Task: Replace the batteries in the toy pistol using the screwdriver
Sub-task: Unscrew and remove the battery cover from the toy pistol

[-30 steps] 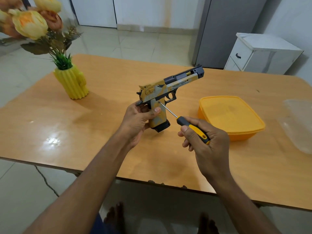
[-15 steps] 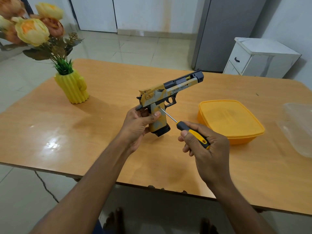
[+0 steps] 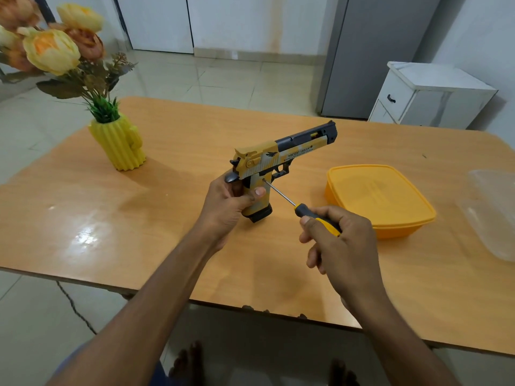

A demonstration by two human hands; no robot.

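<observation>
A yellow, white and black toy pistol (image 3: pixel 281 157) is held upright above the wooden table (image 3: pixel 172 207), barrel pointing up and to the right. My left hand (image 3: pixel 228 201) is wrapped around its grip, thumb across the side. My right hand (image 3: pixel 337 240) grips the black and yellow handle of a screwdriver (image 3: pixel 281 195). The metal tip rests against the side of the grip, just below the trigger guard. No batteries are in sight.
A closed orange plastic box (image 3: pixel 379 199) sits right of the hands. A clear plastic lid or tub (image 3: pixel 493 213) lies at the right edge. A yellow cactus-shaped vase (image 3: pixel 119 143) with flowers stands at the far left. A white cabinet (image 3: pixel 429 96) stands behind the table.
The pistol and both hands keep nearly the same pose; the view has shifted slightly. The screwdriver tip stays against the grip side, and my right hand has turned a little on the handle.
</observation>
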